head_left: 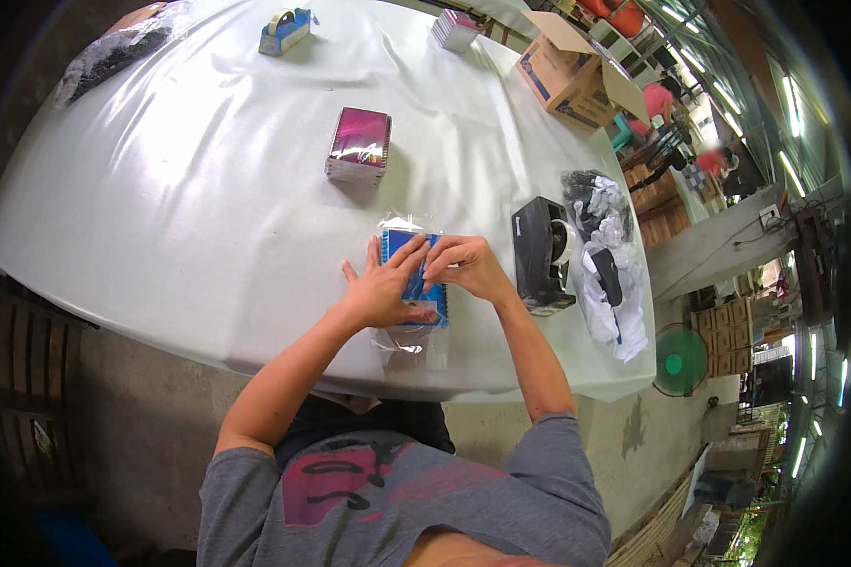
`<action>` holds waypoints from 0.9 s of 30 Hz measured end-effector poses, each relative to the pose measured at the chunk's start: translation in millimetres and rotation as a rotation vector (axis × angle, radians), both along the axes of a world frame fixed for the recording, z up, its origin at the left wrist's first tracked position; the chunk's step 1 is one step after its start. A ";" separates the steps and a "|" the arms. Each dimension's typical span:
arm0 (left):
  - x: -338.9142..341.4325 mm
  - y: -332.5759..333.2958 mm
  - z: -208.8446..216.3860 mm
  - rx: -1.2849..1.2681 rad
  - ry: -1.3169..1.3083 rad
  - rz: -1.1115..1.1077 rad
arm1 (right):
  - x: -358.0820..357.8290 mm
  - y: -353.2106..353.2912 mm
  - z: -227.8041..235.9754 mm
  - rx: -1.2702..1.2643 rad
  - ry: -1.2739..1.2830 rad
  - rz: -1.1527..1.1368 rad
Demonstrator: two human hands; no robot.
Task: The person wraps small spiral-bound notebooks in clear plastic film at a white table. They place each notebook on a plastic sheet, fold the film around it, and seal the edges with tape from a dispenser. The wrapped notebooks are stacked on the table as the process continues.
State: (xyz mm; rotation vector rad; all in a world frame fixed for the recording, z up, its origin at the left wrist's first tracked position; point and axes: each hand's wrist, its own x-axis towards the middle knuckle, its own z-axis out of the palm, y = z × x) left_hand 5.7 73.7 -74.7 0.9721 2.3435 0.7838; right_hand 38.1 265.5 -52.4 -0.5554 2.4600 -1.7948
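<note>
1. At the far left edge of the white table (161,208) lay a dark bundle in clear plastic (113,52), well apart from the hands, and further right a blue tape dispenser (284,30) stood at the far side.
2. A stack of magenta-covered notebooks (358,145) sat in the middle of the table, beyond the hands, seemingly set aside as a pile.
3. The left hand (380,288) lay flat with fingers spread on a blue spiral notebook (416,274), pressing rather than gripping, apparently to keep it from shifting inside its clear plastic sleeve (408,345).
4. The notebook rested near the table's front edge, directly before the person, with the sleeve's loose end trailing toward them.
5. The right hand (468,266) had its fingers curled and pinched at the notebook's upper right edge, likely on the sleeve's flap; what exactly they pinched could not be told.
6. Just to the right stood a black tape dispenser (542,253), close enough for easy reach.
7. Beyond it lay a heap of bagged black-and-white items (607,265), and a cardboard box (572,76) sat open at the far right corner.
</note>
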 end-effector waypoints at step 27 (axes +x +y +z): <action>-22.6 -23.5 -24.7 0.201 0.092 0.165 | 4.8 -38.7 27.6 0.579 0.069 -0.061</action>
